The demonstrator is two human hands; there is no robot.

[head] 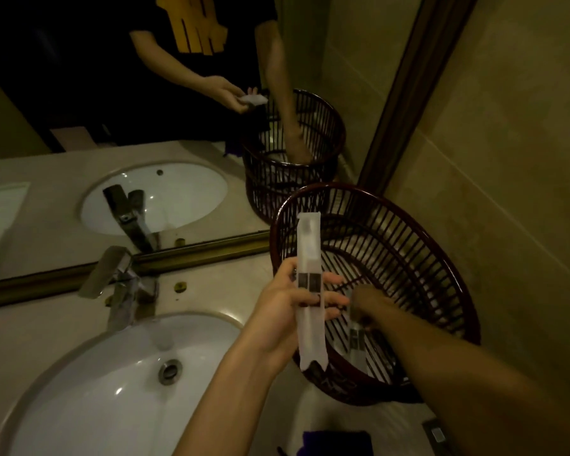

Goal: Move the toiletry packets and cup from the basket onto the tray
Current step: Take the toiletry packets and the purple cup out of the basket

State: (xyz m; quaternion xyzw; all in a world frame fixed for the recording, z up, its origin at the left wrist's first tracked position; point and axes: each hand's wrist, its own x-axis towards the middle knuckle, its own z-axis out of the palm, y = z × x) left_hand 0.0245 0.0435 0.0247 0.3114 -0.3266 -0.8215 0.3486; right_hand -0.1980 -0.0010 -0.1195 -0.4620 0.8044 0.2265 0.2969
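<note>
A dark slatted basket [425, 258] stands on the counter in the right corner, against the mirror and wall. My left hand [287, 311] holds a long white toiletry packet [308, 251] upright in front of the basket's near-left rim. My right hand [369, 304] reaches down inside the basket, its fingers closed around another slim packet [356, 340] with a dark label. The tray and the cup are not clearly visible; a dark purple object [336, 442] lies at the bottom edge.
A white sink [119, 383] with a chrome tap [119, 284] fills the lower left. The mirror [145, 93] behind shows the reflected basket, sink and a person's arms. A tiled wall [507, 159] closes the right side.
</note>
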